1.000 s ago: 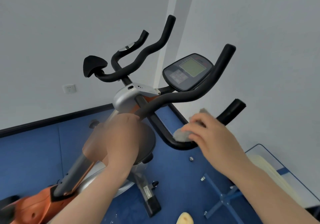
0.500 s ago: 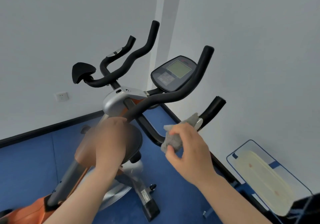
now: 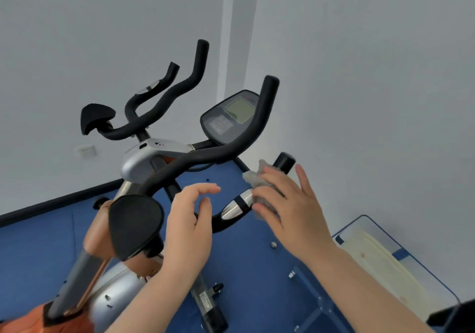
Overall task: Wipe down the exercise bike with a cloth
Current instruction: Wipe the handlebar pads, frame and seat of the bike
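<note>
The exercise bike (image 3: 144,163) has a silver and orange frame, black curved handlebars (image 3: 231,147) and a grey display console (image 3: 231,116). My right hand (image 3: 290,209) grips a grey cloth (image 3: 257,178) and presses it on the right lower handlebar, just beyond its silver sensor strip (image 3: 237,205) and below the bar's black end (image 3: 284,163). My left hand (image 3: 190,232) hovers with loosely curled fingers and holds nothing. It is beside the black elbow pad (image 3: 133,224) and in front of the bend of the lower bar.
Grey walls meet in a corner close behind and to the right of the bike. A blue-framed rack with a cream sheet (image 3: 380,260) stands at the lower right, with blue metal legs (image 3: 321,304) on the blue floor. A wall socket (image 3: 84,150) is at the left.
My left hand has lifted off the elbow pad and moved right, which uncovers the pad. My right hand slid the cloth up the lower bar past the silver strip.
</note>
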`<state>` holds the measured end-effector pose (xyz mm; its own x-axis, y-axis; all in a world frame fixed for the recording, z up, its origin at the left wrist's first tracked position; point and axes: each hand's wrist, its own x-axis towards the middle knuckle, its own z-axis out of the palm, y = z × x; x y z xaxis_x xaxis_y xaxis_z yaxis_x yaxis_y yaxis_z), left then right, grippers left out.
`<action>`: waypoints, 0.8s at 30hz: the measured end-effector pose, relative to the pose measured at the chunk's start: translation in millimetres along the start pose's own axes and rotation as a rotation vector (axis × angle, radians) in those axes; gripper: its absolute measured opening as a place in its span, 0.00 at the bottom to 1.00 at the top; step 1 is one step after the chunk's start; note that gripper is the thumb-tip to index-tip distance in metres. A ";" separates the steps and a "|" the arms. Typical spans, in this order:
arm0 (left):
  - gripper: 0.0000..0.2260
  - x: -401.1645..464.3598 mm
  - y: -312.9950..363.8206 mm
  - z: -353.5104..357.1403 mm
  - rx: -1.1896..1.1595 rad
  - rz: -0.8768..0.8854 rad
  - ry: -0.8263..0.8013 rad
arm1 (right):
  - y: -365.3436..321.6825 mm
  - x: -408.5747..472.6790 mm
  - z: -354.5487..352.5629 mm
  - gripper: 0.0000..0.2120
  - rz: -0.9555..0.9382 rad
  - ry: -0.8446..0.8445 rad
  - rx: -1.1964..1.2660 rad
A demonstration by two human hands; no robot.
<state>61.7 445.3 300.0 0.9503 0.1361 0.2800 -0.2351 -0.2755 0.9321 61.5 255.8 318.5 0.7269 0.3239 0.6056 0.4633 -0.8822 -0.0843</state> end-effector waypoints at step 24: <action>0.11 -7.1 -10.0 40.3 0.270 -0.037 -0.009 | 10.4 2.5 14.1 0.27 0.579 0.673 0.866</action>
<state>65.5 408.7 279.4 0.9594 0.1424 0.2436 -0.1386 -0.5145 0.8463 75.3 252.3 308.0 0.6501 -0.5038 0.5688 0.5287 -0.2377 -0.8148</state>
